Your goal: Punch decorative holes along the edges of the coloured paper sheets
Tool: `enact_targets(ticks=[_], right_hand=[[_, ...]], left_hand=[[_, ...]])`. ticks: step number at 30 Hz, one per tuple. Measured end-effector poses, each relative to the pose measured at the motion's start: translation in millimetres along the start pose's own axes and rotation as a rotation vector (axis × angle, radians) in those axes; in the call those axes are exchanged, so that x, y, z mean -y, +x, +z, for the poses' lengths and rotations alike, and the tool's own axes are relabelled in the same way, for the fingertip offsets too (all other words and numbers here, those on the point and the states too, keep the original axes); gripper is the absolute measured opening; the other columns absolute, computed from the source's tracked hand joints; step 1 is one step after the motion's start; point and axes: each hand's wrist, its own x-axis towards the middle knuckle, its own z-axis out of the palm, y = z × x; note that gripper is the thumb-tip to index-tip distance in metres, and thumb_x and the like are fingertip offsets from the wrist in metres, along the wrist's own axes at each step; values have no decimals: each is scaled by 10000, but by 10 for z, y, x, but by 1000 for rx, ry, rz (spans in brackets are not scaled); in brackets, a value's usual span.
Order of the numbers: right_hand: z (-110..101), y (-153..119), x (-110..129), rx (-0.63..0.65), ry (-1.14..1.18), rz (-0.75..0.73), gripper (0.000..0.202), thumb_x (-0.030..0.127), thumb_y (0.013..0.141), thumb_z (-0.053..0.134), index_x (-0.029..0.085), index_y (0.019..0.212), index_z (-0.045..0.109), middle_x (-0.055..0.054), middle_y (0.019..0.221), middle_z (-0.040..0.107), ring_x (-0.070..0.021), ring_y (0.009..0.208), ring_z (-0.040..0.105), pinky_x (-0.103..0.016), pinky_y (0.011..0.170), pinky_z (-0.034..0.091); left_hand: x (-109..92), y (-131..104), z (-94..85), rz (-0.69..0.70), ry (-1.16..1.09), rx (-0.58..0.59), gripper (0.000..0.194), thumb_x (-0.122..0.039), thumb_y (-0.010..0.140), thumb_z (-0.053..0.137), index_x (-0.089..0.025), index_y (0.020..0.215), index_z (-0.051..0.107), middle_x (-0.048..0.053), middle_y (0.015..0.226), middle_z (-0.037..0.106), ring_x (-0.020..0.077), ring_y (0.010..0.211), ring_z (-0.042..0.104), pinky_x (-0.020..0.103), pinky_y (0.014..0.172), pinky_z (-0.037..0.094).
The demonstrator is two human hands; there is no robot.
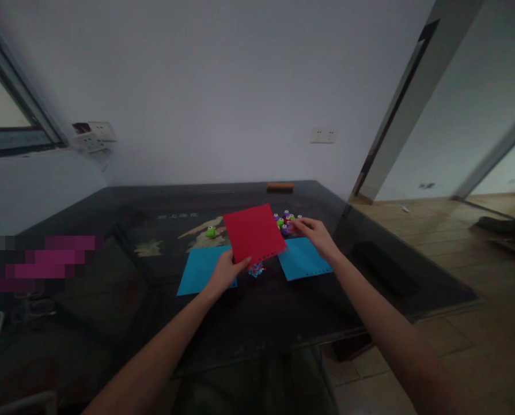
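Observation:
My left hand (226, 270) grips the lower edge of a red sheet of paper (254, 231), thumb on top, and holds it up above the table. A row of small punched holes runs along the sheet's near edge. My right hand (314, 231) is to the right of the sheet with its fingers pinched together, beside a cluster of small green, purple and red toy-like pieces with white eye-like tops (280, 222); whether it holds one is unclear. Beneath lie a left blue sheet (200, 268) and a right blue sheet (303, 259), with a small pile of paper bits (256, 270) between them.
A single green piece (211, 232) stands left of the red sheet on the dark table (266, 323). At the back edge lies a brown bar-like object (280, 187). A long dark object (385, 268) rests on the right. Behind the table is a wall with a socket (322, 135).

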Motion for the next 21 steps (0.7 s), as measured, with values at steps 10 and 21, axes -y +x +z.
enact_targets(ticks=[10, 21], right_hand=[[249, -352, -175, 26, 310, 222, 362, 336, 578, 769, 179, 880, 644, -55, 806, 695, -202, 737, 654, -380, 762, 507], [223, -341, -183, -53, 354, 257, 325, 335, 537, 785, 165, 776, 646, -38, 773, 699, -171, 682, 649, -332, 731, 511]], left_hand=[[-82, -95, 115, 21, 13, 136, 340, -294, 704, 658, -127, 999, 625, 123, 1071, 665, 245, 931, 633, 364, 820, 495], [103, 49, -9, 108, 68, -44, 184, -342, 756, 575, -168, 811, 603, 33, 782, 673, 191, 769, 644, 338, 737, 509]])
